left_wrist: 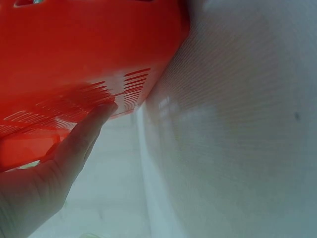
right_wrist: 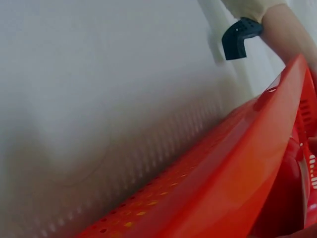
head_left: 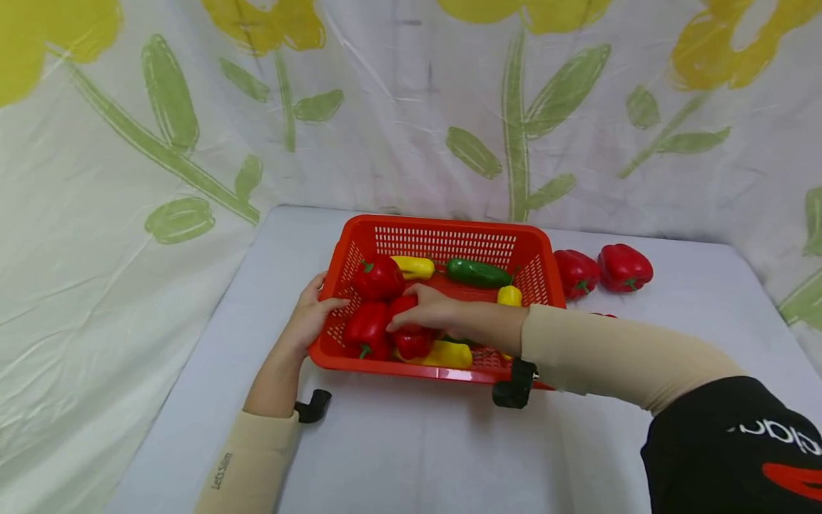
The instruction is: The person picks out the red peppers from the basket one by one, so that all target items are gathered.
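Note:
A red plastic basket [head_left: 449, 227] with slotted walls stands on the table. At its left end my left hand [head_left: 307, 314] grips the rim, thumb over the edge; in the left wrist view the fingers [left_wrist: 91, 126] lie along the outer wall. Inside the basket my right hand [head_left: 433, 308] holds a red bell pepper [head_left: 414, 345] from above. Two more red bell peppers, one behind [head_left: 379, 277] and one to the left [head_left: 366, 330], sit close to it. A yellow pepper [head_left: 452, 355] lies partly beneath the held one. The right wrist view shows mostly the basket's front wall [right_wrist: 218, 198].
Also in the basket are a long green pepper [head_left: 478, 273], a yellow pepper at the back [head_left: 417, 268] and another at the right [head_left: 509, 295]. Right of the basket lie red bell peppers [head_left: 625, 268] on the white table [head_left: 385, 442]. A flower-patterned curtain [head_left: 398, 143] hangs behind.

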Action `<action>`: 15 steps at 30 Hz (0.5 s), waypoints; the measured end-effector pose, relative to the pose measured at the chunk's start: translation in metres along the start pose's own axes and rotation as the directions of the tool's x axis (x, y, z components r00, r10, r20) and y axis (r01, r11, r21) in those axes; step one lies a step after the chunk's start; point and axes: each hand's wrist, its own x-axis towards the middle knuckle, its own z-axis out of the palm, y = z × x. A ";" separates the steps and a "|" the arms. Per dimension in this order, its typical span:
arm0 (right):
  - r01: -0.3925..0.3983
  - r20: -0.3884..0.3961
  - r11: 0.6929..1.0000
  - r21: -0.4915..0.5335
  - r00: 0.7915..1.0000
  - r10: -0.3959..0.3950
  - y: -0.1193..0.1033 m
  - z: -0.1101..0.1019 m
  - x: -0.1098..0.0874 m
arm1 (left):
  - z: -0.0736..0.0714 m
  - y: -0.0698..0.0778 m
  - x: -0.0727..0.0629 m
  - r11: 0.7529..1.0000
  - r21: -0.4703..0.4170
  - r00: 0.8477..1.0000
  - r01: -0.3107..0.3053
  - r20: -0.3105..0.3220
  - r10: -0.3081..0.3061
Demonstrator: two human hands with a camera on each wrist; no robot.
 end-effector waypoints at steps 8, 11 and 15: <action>0.037 -0.029 0.997 -0.072 0.999 -0.039 0.000 0.003 0.008 | 0.001 0.000 0.000 1.000 0.000 1.000 0.006 -0.007 -0.006; 0.053 -0.027 0.994 -0.092 0.998 -0.056 0.002 0.002 0.011 | 0.001 -0.001 0.001 1.000 0.000 1.000 0.009 -0.003 -0.009; 0.085 -0.015 0.990 -0.115 0.996 -0.087 0.003 0.001 0.014 | 0.000 0.000 0.001 1.000 0.014 1.000 0.008 -0.005 -0.008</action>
